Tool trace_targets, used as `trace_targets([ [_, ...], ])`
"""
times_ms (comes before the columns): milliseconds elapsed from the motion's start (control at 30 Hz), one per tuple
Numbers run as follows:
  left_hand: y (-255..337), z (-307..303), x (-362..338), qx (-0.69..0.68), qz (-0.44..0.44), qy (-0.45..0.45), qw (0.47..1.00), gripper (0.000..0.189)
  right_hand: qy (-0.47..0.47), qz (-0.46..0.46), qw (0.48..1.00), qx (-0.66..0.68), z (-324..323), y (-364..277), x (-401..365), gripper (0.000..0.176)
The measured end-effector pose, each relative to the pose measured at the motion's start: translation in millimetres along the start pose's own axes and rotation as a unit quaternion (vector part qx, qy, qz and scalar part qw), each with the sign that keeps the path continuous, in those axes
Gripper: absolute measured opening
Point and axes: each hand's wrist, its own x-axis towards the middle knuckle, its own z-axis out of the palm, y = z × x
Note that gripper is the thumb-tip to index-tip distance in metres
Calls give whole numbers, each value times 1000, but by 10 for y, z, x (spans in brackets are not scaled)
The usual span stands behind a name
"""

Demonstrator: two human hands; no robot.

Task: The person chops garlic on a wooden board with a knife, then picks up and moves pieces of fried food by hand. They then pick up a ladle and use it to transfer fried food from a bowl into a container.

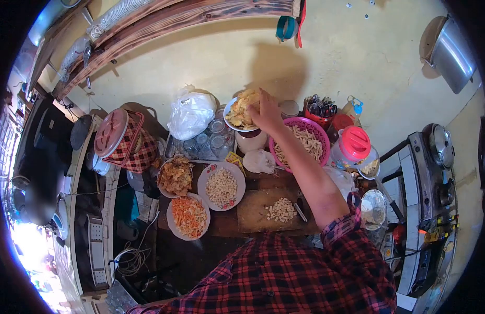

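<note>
Plaid sleeve [347, 230], nearest, stretches forward on the person's right. The right hand [264, 112] rests on fried snacks [241, 116] heaped on a plate [227, 119] at the back of the worktop [263, 180], grip curled downward. Whether it has closed on a piece cannot be told. Picking seems underway, and lifting calls for a light pinch. A pink basket [301, 121] sits just right, glasses [208, 138] left. The left hand is unseen.

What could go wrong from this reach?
1. The plate seems perched on a white jar; pressure from the right hand could tip it onto the glasses.
2. The arm crosses above the pink basket and could snag its rim.
3. The knife lies on the cutting board, near the elbow.
</note>
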Motion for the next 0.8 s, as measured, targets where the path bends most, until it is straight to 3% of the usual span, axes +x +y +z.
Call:
trace_targets([
  [167,69,1,71,10,3,29,1000,28,-102,2,994,-39,-258,-194,-37,68],
  [267,131,-8,127,24,11,46,999,28,-45,-51,997,-22,-232,-138,-46,68],
  [433,258,-24,252,41,36,89,995,28,-7,-45,997,-58,-326,-198,-106,69],
  [500,315,-26,325,54,49,100,992,28,58,-81,995,-17,-443,-212,-189,69],
  [567,389,-44,419,67,64,108,990,28,63,-70,996,-4,-658,-200,-394,67],
  [633,466,-62,525,80,76,114,987,28,95,-98,983,121,-918,-221,-687,63],
  [800,611,-59,748,104,89,117,984,28,78,1,981,177,-1820,31,-1727,52],
])
